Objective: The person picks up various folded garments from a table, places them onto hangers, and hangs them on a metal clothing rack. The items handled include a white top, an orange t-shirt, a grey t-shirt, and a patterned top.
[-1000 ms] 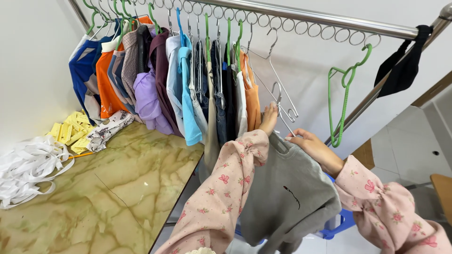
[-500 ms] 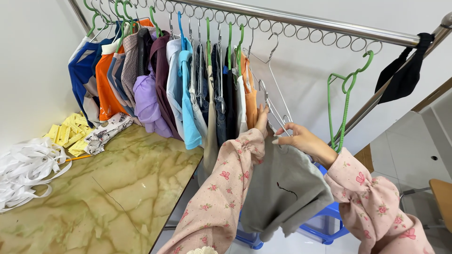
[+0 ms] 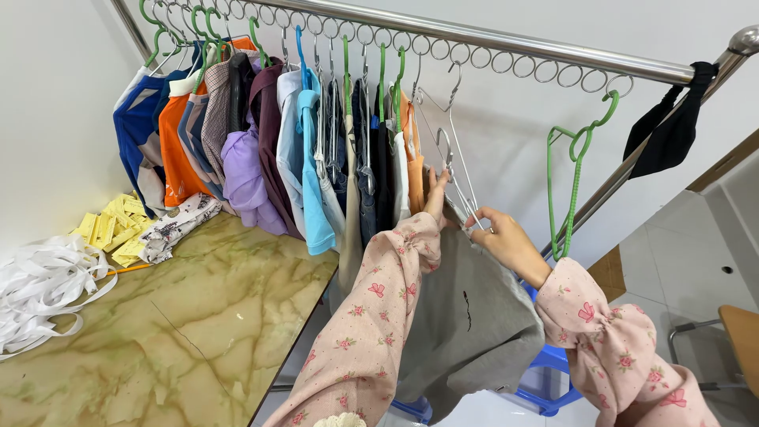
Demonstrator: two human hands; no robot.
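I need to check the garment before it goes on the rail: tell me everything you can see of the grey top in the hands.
The grey top looks like soft, plain knit fabric with a small dark mark on its front. It hangs limp below a thin metal wire hanger, draping down in front of a blue plastic stool. The left hand and right hand grip it at the top by the hanger. The pink floral left sleeve crosses its left side.

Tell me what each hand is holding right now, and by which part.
Both hold the grey garment on its metal hanger: the right hand grips the hanger's shoulder, the left hand is up at the collar; its exact grip cannot be told.
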